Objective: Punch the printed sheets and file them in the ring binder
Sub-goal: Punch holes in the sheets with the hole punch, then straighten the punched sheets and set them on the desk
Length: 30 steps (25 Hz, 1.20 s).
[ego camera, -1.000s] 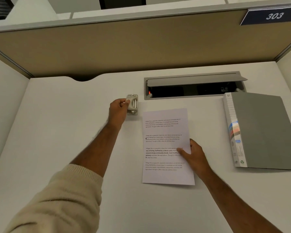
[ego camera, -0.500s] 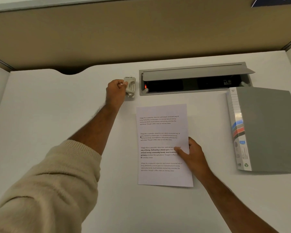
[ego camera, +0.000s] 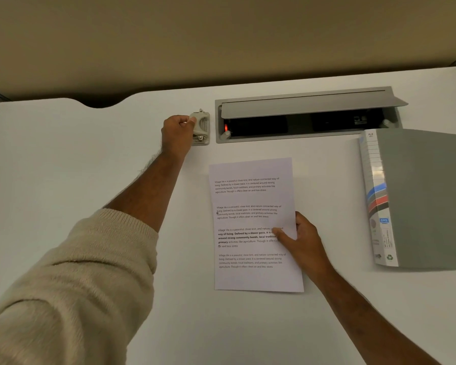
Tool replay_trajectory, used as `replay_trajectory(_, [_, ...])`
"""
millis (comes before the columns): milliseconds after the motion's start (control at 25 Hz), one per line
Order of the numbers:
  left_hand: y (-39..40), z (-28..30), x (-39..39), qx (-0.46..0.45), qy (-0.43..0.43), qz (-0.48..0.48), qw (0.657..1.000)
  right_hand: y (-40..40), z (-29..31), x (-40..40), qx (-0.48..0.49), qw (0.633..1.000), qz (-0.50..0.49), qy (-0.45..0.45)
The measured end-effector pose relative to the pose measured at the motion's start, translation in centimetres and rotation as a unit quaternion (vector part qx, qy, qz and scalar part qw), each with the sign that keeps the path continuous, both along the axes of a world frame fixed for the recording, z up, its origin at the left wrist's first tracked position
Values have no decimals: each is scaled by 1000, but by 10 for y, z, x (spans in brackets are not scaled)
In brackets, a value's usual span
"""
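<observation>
Your left hand (ego camera: pixel 178 134), arm stretched from a cream knit sleeve (ego camera: pixel 71 280), curls its fingers round the small grey hole punch (ego camera: pixel 202 127) at the far side of the white desk (ego camera: pixel 63 159), just left of the open cable tray (ego camera: pixel 307 115). Your right hand (ego camera: pixel 304 239) rests on the right edge of the printed sheets (ego camera: pixel 253 222), thumb flat on the text, fingers relaxed. The sheets lie at mid-desk; the grey ring binder (ego camera: pixel 419 198) lies closed to their right, well apart.
</observation>
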State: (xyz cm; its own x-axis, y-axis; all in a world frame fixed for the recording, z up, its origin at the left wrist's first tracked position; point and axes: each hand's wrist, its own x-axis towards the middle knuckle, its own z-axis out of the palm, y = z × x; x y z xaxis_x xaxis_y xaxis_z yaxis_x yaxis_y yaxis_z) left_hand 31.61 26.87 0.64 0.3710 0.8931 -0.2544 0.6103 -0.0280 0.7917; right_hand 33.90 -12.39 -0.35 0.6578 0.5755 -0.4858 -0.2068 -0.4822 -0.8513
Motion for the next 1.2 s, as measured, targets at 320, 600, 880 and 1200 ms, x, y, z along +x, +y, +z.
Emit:
replay_trajectory(320, [-38,26,-30,5,-10,12,1000,0,11,-3,13,1000,-10,10])
replay_trajectory(600, [-108,59,-94,-107,-18,-70,992,-7,37,-13,35,999,-21,1])
replay_trajectory(880, [-173,80,-152,-237,-77,-105,963,-20,67,-35,52,998,-11,-17])
replay_trajectory(1200, [-238,87,-216,-358,-165,-137,909,-50,85,-72,62,998,10,-20])
